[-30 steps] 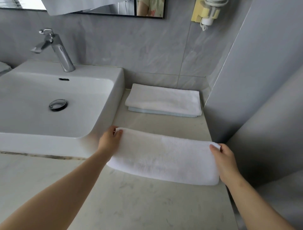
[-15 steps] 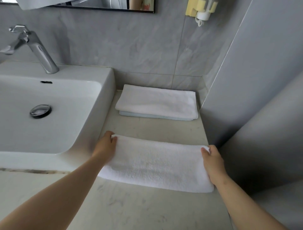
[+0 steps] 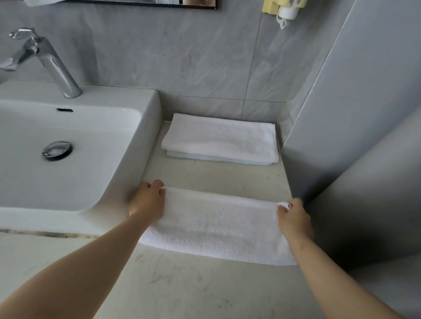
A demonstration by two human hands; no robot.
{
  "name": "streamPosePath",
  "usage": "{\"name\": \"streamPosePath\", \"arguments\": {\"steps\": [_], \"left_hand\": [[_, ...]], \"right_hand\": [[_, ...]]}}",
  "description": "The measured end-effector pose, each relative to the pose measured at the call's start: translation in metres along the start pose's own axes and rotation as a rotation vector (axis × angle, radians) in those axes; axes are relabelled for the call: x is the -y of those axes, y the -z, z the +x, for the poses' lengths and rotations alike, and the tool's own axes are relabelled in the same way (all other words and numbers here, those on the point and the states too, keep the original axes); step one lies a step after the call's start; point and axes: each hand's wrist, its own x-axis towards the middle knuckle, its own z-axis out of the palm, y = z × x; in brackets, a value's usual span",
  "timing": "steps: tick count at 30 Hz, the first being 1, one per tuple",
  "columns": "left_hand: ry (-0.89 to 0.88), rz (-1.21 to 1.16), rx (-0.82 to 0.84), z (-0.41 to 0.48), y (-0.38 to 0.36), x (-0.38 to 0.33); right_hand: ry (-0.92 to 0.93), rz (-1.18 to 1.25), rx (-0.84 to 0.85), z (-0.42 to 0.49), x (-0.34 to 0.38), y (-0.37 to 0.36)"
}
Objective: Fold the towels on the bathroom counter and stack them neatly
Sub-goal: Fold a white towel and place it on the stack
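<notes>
Change vs. earlier frames: both hands have stayed at the far corners of the towel; the far-right corner is now puckered up between the fingers, whereas approx. 0.5 s ago it lay flatter.

1. Fingers [image 3: 160, 190] of the left hand [image 3: 148, 202]: curled, pinching the far-left corner of the long white terry towel [image 3: 218, 225]. Knuckles face up; the hand is just beside the sink wall.
2. Right hand [image 3: 295, 218]: fingers curled round the far-right corner, a small tuft of cloth showing between them.
3. Towel pos.: flat on the pale marbled stone table [image 3: 205, 175], folded into a wide band, long axis running left to right, near edge slightly bowed. Both forearms cross its short ends.
4. Behind it, apart, at the rear wall: a folded white towel [image 3: 221, 139] stacked on a folded pale-blue towel [image 3: 205, 157], edges approx. aligned.
5. Left of the table: a white rectangular ceramic sink [image 3: 145, 127] with a chrome drain plug [image 3: 57, 150] and a chrome lever tap [image 3: 54, 66].
6. Walls: grey tile. Top edge: a mirror frame [image 3: 136, 2] and a yellow wall holder [image 3: 270, 6].
</notes>
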Motion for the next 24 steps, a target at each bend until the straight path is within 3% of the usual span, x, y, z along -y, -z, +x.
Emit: {"name": "streamPosePath", "arguments": {"steps": [3,5,7,8,11,24], "left_hand": [[-0.316,0.009,-0.284,-0.014,-0.003,-0.009],[-0.472,0.040,-0.188,-0.028,-0.009,-0.026],[-0.500,0.117,0.045,-0.042,-0.022,-0.040],[-0.481,0.167,0.117,-0.047,-0.029,-0.045],[-0.433,0.247,0.175,-0.051,-0.046,-0.045],[-0.244,0.291,0.071,-0.044,-0.038,0.001]], "right_hand": [[0.286,-0.235,-0.268,-0.015,0.010,-0.007],[0.531,-0.298,-0.248,-0.033,0.024,-0.025],[0.643,-0.411,-0.061,-0.050,0.034,-0.048],[0.644,-0.479,0.070,-0.055,0.036,-0.056],[0.637,-0.643,0.198,-0.057,0.027,-0.070],[0.355,-0.652,0.057,-0.037,-0.019,-0.039]]}}
